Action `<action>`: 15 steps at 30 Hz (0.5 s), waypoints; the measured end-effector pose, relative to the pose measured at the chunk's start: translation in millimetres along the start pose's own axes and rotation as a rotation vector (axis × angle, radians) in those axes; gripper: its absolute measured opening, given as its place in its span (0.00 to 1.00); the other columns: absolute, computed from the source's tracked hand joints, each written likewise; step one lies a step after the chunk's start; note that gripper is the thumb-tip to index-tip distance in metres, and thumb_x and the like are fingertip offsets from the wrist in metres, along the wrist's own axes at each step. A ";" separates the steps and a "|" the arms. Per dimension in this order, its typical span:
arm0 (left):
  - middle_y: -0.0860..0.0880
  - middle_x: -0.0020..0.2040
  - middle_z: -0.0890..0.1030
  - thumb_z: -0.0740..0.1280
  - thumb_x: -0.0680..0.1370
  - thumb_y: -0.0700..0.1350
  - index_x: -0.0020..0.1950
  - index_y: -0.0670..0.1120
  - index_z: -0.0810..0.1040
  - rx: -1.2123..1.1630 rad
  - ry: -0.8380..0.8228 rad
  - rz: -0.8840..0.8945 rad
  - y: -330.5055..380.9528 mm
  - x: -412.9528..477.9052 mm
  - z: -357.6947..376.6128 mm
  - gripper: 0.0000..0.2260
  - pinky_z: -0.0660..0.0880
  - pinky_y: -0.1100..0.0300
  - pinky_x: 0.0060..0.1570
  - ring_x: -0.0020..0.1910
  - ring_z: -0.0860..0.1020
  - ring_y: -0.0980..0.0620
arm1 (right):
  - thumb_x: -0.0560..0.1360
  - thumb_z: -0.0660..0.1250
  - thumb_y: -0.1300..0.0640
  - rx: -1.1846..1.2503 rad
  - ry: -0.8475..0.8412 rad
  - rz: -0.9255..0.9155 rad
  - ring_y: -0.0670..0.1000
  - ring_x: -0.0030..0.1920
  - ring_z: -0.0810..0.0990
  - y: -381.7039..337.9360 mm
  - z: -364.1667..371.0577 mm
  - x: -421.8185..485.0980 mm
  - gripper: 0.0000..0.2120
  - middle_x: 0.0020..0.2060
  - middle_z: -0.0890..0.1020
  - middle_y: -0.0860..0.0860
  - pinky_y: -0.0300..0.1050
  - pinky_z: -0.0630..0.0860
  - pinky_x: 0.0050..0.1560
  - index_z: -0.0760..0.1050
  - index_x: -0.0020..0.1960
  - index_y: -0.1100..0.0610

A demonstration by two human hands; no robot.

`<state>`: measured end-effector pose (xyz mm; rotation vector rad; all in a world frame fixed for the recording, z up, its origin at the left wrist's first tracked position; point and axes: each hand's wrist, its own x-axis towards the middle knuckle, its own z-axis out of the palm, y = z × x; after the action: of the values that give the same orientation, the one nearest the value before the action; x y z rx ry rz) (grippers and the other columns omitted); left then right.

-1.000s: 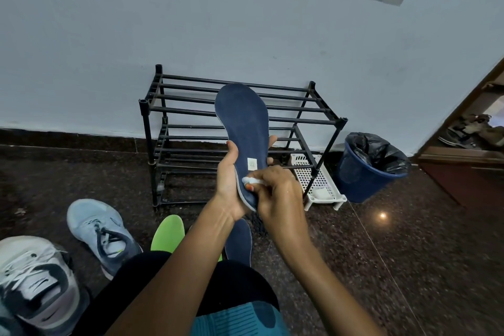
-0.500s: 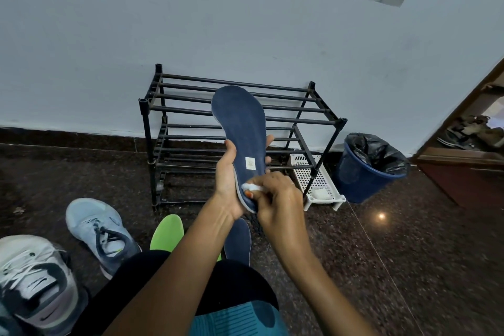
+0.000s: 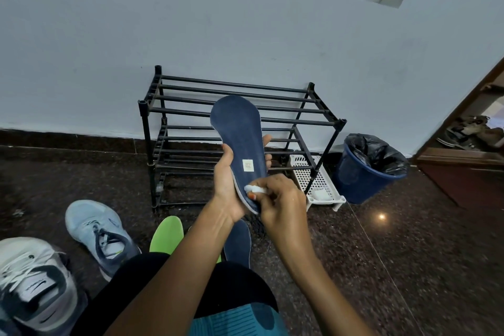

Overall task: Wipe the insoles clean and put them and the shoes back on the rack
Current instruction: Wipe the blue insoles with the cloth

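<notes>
Our left hand [image 3: 230, 185] grips the navy insole [image 3: 240, 131] upright, rack [image 3: 300, 121] behind at 12 o'clock, our right hand [image 3: 282, 206] pinches a mostly hidden white wipe [image 3: 252, 188] on its heel, white shoe [image 3: 35, 281] cut off at 8 o'clock

Right hand [image 3: 283, 202] covers the heel of the navy insole [image 3: 240, 131] and most of the white wipe [image 3: 252, 189], a cloth wad, perhaps. Label [image 3: 248, 165]: too small to read. Green insole [image 3: 166, 234] is half hidden behind the left forearm [image 3: 174, 281]; white shoe [image 3: 32, 286] runs off the corner.

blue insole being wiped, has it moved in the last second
Yes: the blue insole has tilted, and its tip sank slightly against the shoe rack top bars.
</notes>
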<state>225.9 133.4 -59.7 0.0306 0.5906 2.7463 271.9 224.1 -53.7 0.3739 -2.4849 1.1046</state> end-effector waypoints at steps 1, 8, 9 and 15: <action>0.48 0.40 0.80 0.48 0.79 0.64 0.51 0.44 0.84 -0.002 0.002 0.000 -0.4 -0.1 0.7 0.32 0.76 0.63 0.40 0.36 0.78 0.55 | 0.70 0.69 0.68 0.001 -0.002 0.012 0.48 0.43 0.75 0.7 -0.8 0.2 0.06 0.38 0.77 0.47 0.27 0.66 0.43 0.81 0.43 0.59; 0.50 0.51 0.83 0.45 0.81 0.60 0.57 0.44 0.78 0.007 0.000 0.021 -1.2 -4.2 12.1 0.28 0.80 0.60 0.41 0.46 0.83 0.54 | 0.72 0.69 0.64 -0.009 0.089 0.059 0.46 0.44 0.75 2.6 -1.3 11.5 0.04 0.42 0.78 0.50 0.36 0.69 0.44 0.80 0.46 0.59; 0.50 0.52 0.83 0.45 0.81 0.60 0.58 0.44 0.76 0.017 0.008 0.016 -0.5 -5.0 12.4 0.27 0.80 0.60 0.40 0.46 0.83 0.54 | 0.72 0.68 0.64 0.018 0.090 0.078 0.42 0.43 0.74 2.0 -0.2 9.9 0.06 0.43 0.78 0.50 0.33 0.70 0.44 0.80 0.48 0.59; 0.50 0.49 0.83 0.50 0.80 0.58 0.51 0.45 0.84 0.115 0.072 -0.023 1.6 -7.4 13.8 0.26 0.78 0.63 0.41 0.40 0.81 0.55 | 0.71 0.68 0.70 0.180 0.142 0.120 0.29 0.45 0.72 1.1 -0.5 3.2 0.09 0.43 0.74 0.49 0.21 0.67 0.45 0.80 0.49 0.62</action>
<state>233.6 135.1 -46.1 -0.0479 0.7627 2.6978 268.7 224.9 -52.6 0.1904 -2.3170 1.3591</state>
